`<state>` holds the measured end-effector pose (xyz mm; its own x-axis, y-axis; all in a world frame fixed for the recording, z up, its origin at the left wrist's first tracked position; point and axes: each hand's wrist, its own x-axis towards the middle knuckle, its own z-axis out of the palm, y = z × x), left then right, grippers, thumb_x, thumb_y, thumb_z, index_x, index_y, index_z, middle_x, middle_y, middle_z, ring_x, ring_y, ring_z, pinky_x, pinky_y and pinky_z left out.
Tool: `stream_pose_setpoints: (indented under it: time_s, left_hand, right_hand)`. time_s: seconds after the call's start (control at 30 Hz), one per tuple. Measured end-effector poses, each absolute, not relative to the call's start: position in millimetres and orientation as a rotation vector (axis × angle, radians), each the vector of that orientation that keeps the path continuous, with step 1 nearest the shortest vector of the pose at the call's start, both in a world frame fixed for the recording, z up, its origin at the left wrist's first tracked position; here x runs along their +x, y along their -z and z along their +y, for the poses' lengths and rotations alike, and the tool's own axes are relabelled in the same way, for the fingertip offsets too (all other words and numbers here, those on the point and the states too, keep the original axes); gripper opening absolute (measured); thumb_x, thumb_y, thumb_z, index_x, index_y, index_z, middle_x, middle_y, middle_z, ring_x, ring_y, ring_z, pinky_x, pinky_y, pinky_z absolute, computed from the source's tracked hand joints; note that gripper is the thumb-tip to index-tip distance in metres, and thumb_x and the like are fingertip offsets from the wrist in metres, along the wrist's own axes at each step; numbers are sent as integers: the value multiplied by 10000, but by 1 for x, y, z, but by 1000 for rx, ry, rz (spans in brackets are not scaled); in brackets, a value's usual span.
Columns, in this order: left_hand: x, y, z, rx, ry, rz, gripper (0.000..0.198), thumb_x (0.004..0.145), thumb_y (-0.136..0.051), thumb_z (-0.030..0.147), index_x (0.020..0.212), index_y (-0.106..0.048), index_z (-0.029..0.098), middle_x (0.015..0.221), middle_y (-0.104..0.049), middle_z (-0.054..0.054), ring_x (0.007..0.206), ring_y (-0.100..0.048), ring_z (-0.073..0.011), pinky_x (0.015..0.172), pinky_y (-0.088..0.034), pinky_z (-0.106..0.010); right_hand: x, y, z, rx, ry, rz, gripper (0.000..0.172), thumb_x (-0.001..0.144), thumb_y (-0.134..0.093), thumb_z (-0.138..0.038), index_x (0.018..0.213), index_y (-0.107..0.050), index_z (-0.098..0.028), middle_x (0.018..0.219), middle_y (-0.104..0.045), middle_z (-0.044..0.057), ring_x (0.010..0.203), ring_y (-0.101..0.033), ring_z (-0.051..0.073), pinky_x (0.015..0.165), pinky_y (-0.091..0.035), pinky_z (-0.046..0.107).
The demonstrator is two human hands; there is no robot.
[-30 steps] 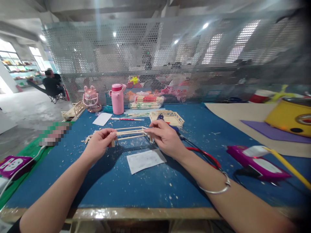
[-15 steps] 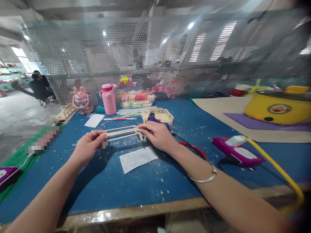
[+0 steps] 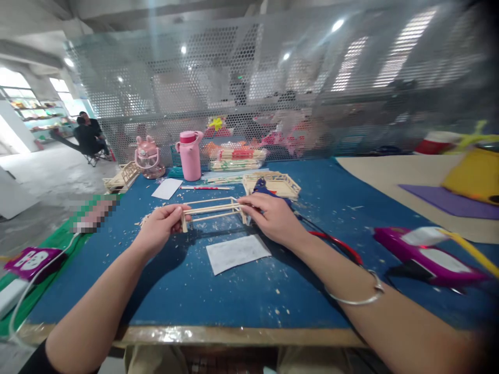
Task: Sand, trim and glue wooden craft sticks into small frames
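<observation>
A small frame of thin wooden sticks (image 3: 212,209) stands on the blue table (image 3: 195,296) between my hands. My left hand (image 3: 161,228) pinches its left end, fingers closed round a short upright post. My right hand (image 3: 273,218) grips its right end, fingers curled over the sticks. A silver bangle (image 3: 356,293) sits on my right wrist. A white sheet of paper (image 3: 237,253) lies just in front of the frame, among wood chips.
At the back stand a pink bottle (image 3: 190,156), a pink cup (image 3: 147,158), a bundle of sticks (image 3: 237,158) and two finished stick frames (image 3: 275,184) (image 3: 122,176). A purple glue gun (image 3: 424,254) lies right, a purple power strip (image 3: 33,258) left. A perforated metal screen rises behind. A person sits far left.
Both hands keep hold of the stick frame; only the camera view has swung to the right and back.
</observation>
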<state>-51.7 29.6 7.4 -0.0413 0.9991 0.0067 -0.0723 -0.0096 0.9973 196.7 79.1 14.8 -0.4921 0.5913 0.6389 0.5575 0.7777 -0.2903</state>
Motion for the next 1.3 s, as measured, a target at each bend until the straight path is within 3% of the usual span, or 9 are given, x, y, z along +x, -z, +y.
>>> stream_pose_setpoints:
  time_s: [0.27, 0.57, 0.87, 1.1, 1.23, 1.3]
  left_hand:
    - [-53, -9, 30, 957, -1305, 1137, 373, 596, -743, 377, 885, -660, 156, 699, -658, -14, 457, -401, -31, 463, -336, -165]
    - [-54, -11, 28, 931, -1305, 1153, 368, 535, -781, 387, 767, -628, 145, 509, -461, 75, 429, -359, -22, 417, -299, -147]
    - [-57, -9, 28, 984, -1320, 1171, 412, 500, -793, 382, 770, -610, 129, 586, -553, 48, 498, -464, -40, 528, -409, -174]
    - [-57, -1, 34, 1081, -1288, 1231, 408, 517, -757, 429, 744, -570, 146, 558, -524, 55, 501, -456, -59, 516, -375, -183]
    - [-61, 5, 36, 1238, -1228, 1480, 428, 617, -656, 465, 894, -555, 155, 586, -534, 28, 520, -487, -113, 534, -393, -238]
    - [-61, 4, 33, 1430, -1274, 1784, 474, 691, -588, 458, 1041, -534, 144, 765, -597, -53, 642, -550, -174, 610, -428, -304]
  right_hand:
    - [193, -17, 79, -938, -135, -2144, 113, 822, -495, -214, 721, -534, -184, 670, -594, 14, 600, -528, 132, 565, -402, 238]
    - [191, -15, 79, -921, -149, -2132, 99, 819, -500, -203, 731, -541, -182, 689, -589, 16, 625, -528, 137, 593, -399, 244]
    - [193, -13, 79, -818, -113, -2162, 128, 838, -490, -180, 764, -593, -171, 721, -599, 29, 689, -543, 145, 662, -411, 263]
    - [191, -6, 84, -831, -157, -2193, 125, 838, -491, -156, 769, -596, -161, 741, -608, 39, 722, -552, 150, 675, -418, 266]
    - [191, -6, 84, -820, -123, -2233, 141, 844, -469, -137, 779, -591, -166, 743, -600, 40, 729, -552, 154, 673, -426, 268]
    - [190, -7, 81, -800, -90, -2235, 147, 850, -459, -136, 786, -587, -167, 746, -598, 45, 734, -552, 157, 676, -433, 274]
